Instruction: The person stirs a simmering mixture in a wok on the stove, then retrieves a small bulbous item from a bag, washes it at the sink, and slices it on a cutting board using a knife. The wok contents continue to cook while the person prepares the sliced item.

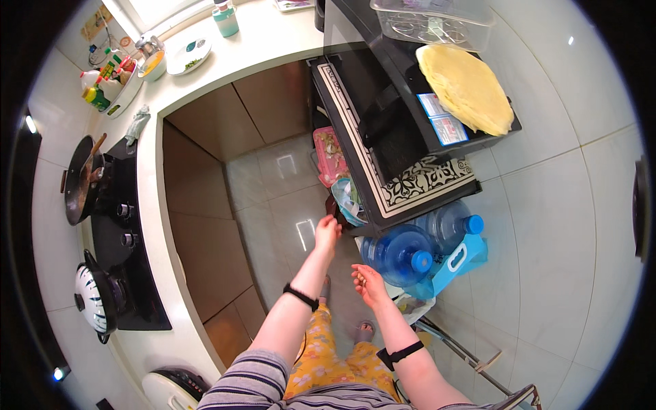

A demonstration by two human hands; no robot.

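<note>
My left hand (327, 233) reaches forward over the floor with curled fingers, just short of a dark brown object (332, 204) and a light blue plastic bag (348, 201). Whether it touches or holds anything is unclear. Beyond the bag, a pink tray (328, 154) holds pale pieces that look like garlic or peelings, beside the black shelf unit. My right hand (368, 284) is palm-up with bent fingers, left of a blue water bottle (397, 253); something small and pale may lie in its fingers, but I cannot tell.
A wok (79, 189) and a lidded pot (92, 300) stand on the black hob at left. The counter (266, 38) carries a plate (189, 56), a bowl (152, 66) and seasoning bottles (108, 84). Stacked yellow flatbreads (466, 89) lie on the black appliance. A metal rack stands lower right.
</note>
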